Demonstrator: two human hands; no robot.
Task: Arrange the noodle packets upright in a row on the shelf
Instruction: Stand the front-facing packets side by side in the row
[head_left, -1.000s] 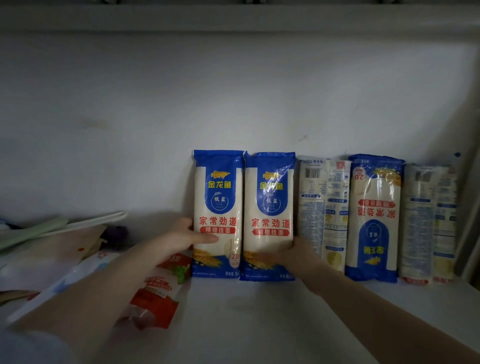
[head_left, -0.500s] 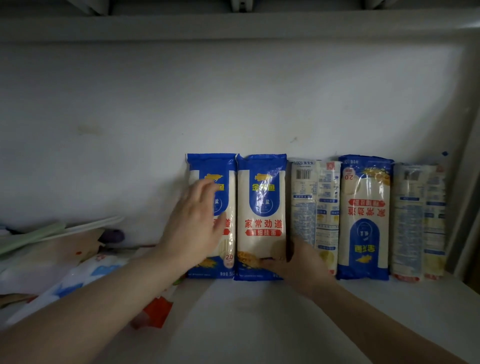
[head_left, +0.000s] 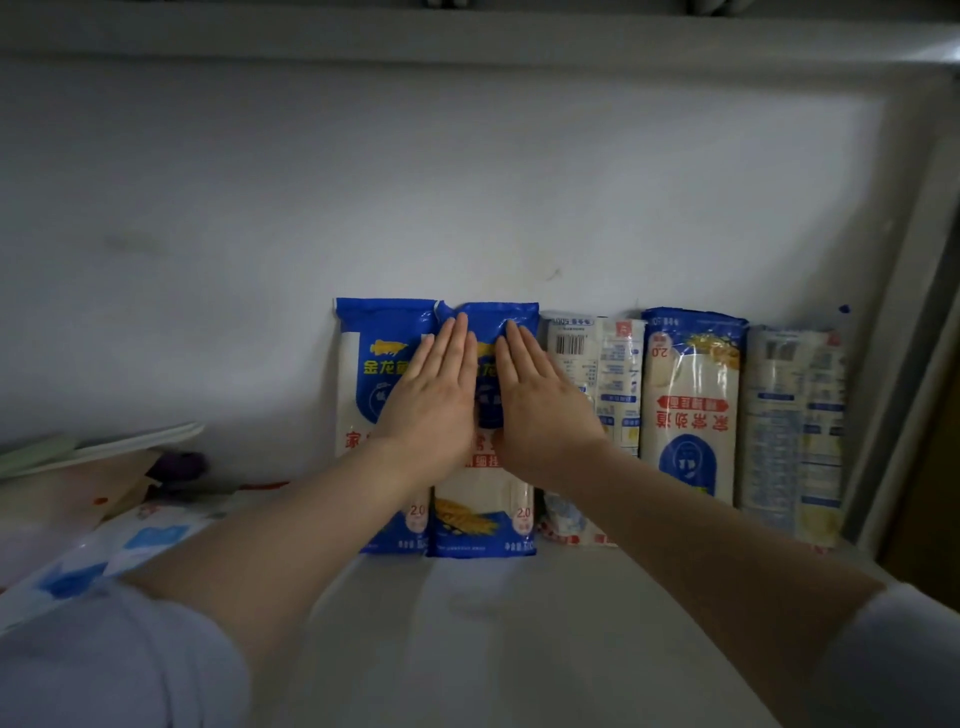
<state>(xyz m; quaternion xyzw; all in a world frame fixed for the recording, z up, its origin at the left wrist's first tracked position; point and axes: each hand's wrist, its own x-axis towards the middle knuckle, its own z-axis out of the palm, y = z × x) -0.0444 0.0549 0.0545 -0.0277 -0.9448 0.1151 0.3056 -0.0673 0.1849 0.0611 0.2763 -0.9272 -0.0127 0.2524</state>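
your noodle packets (head_left: 483, 519) are glossy plastic film, the blue tops creased and catching light; the far-right packet (head_left: 795, 431) is shiny with glare over its print. the shelf (head_left: 467, 623) looks smooth, matt white, and so does the back wall (head_left: 415, 182). your sleeves (head_left: 104, 665) look like soft matt cloth. the bags (head_left: 119, 545) at left are glossy plastic.

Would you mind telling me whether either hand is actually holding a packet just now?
Neither grips: left hand and right hand press flat on the second packet.
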